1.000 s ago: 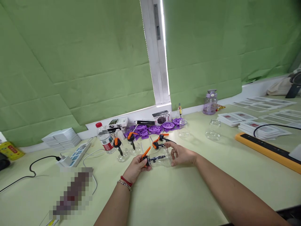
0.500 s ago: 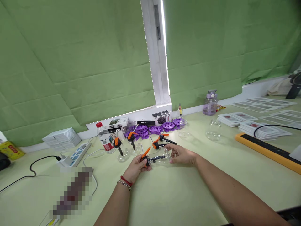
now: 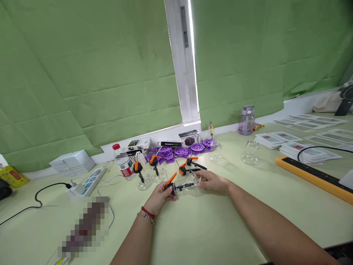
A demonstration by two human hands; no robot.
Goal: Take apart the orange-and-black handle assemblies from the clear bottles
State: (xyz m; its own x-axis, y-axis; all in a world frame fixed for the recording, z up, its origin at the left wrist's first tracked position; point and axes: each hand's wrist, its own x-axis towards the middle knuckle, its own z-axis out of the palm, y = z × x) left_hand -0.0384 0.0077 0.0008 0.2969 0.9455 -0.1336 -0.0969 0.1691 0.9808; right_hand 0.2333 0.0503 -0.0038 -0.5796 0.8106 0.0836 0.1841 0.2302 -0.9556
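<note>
My left hand (image 3: pixel 158 197) is closed around the black spray head (image 3: pixel 170 189) with an orange lever. A black tube runs from the head into a clear bottle (image 3: pixel 190 190), which lies on its side between my hands. The fingers of my right hand (image 3: pixel 213 182) grip the bottle at its base end. Just beyond, two loose spray heads (image 3: pixel 183 169) with orange levers and black tubes rest on the table. To the left stand two clear bottles (image 3: pixel 143 183) fitted with similar orange-and-black heads.
Purple plastic wheel-shaped parts (image 3: pixel 181 152) and boxes (image 3: pixel 190 138) line the wall. Empty clear bottles (image 3: pixel 250 154) stand to the right, near an orange bar (image 3: pixel 311 178). A red-capped water bottle (image 3: pixel 123 162) and a power strip (image 3: pixel 93 181) are at left.
My right hand has shifted slightly at the bottle's base end, its fingers a little lower. My left hand keeps its grip on the spray head.
</note>
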